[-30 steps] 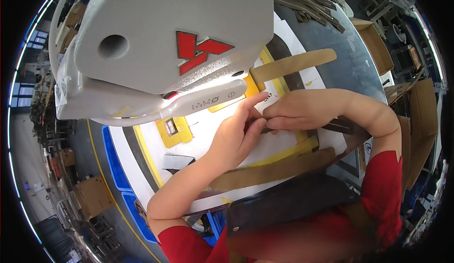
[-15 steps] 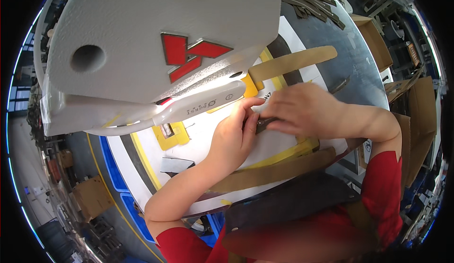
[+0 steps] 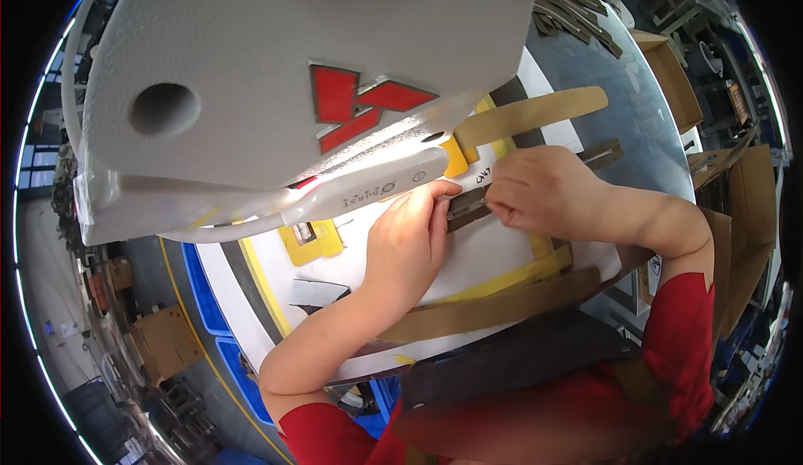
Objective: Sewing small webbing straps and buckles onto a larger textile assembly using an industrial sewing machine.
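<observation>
Between my hands lies a narrow dark olive fabric strip (image 3: 468, 208) with what look like metal zipper teeth along its middle. Its far end reaches out past my right hand toward the upper right. My left hand (image 3: 406, 235) pinches the strip's left end between thumb and forefinger, just below the sewing machine's lamp (image 3: 368, 191). My right hand (image 3: 539, 191) has its fingers curled closed on the strip farther right. The white head of the sewing machine (image 3: 242, 55), with a red emblem, fills the upper left and hides the needle area.
A tan band (image 3: 552, 114) sticks out right of the machine; another tan band (image 3: 502, 304) lies along the near table edge. Several olive strips (image 3: 577, 13) are piled at the back. Cardboard boxes (image 3: 744, 222) stand right, blue bins (image 3: 205, 289) left. A yellow plate (image 3: 314, 244) lies under the machine.
The strip has turned from a bunched, dark shape to lying flat with its teeth showing. My right hand has gone from motion-blurred open fingers to a closed grip. The view has shifted slightly.
</observation>
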Demonstrator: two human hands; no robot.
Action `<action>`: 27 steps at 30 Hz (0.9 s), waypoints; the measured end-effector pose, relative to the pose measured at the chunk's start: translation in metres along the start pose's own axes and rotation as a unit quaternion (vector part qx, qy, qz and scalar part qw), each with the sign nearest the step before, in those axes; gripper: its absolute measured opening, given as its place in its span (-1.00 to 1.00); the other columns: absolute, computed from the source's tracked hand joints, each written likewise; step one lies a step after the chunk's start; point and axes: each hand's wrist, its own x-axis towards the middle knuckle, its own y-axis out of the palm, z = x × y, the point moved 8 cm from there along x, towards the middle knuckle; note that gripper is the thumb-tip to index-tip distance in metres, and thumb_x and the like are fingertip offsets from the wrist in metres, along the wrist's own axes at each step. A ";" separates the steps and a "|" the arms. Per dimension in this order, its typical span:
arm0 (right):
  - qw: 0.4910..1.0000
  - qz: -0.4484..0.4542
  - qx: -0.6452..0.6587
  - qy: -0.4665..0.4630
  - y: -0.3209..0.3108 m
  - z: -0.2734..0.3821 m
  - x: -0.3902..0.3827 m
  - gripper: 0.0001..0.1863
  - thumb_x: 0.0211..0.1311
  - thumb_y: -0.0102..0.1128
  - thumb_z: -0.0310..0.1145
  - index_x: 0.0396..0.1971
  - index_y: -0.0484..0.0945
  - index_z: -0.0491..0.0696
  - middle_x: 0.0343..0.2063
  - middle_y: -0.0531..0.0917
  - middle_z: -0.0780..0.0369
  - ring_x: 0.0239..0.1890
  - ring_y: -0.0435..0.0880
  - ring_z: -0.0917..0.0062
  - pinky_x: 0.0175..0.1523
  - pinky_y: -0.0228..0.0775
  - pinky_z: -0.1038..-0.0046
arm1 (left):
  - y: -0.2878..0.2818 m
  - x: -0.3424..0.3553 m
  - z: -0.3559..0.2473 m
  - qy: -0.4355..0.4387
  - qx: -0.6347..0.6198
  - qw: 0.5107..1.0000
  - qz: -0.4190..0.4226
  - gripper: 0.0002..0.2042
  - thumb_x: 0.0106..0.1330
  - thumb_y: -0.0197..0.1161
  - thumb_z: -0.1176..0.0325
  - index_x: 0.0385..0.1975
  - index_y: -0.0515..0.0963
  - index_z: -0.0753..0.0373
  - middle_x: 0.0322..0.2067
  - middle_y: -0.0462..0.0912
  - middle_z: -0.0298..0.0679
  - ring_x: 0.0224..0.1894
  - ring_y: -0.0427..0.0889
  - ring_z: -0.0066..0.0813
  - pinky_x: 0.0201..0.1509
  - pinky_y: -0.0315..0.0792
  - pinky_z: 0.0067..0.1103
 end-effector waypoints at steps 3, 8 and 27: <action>0.999 -0.015 0.016 0.037 0.003 -0.004 0.001 -0.76 -0.18 0.28 -0.48 -0.41 0.51 -0.04 -0.45 0.49 0.29 -0.40 0.54 0.42 -0.33 0.45 0.43 | 0.000 0.001 -0.007 0.047 0.080 0.996 -0.016 -0.78 0.22 0.12 0.57 -0.15 0.51 0.23 -0.45 0.55 -0.24 -0.42 0.53 -0.25 -0.36 0.38 -0.47; 0.998 0.061 0.018 -0.016 0.019 0.013 -0.004 -0.77 -0.09 0.25 -0.45 -0.33 0.54 -0.04 -0.41 0.50 0.30 -0.33 0.54 0.43 -0.26 0.45 0.43 | -0.001 0.004 -0.017 0.086 0.117 0.989 -0.013 -0.68 0.19 0.11 0.58 -0.04 0.50 0.21 -0.25 0.59 -0.14 -0.26 0.54 -0.13 -0.22 0.39 -0.39; 0.992 -0.061 0.023 0.107 -0.007 -0.047 0.030 -0.93 0.05 0.21 -0.45 -0.45 0.57 -0.10 -0.39 0.53 0.27 -0.29 0.53 0.40 -0.20 0.44 0.41 | -0.007 0.008 -0.001 0.074 0.251 0.965 -0.026 -0.65 0.12 0.22 0.43 -0.06 0.48 0.30 -0.18 0.57 -0.13 -0.16 0.55 -0.13 -0.06 0.39 -0.35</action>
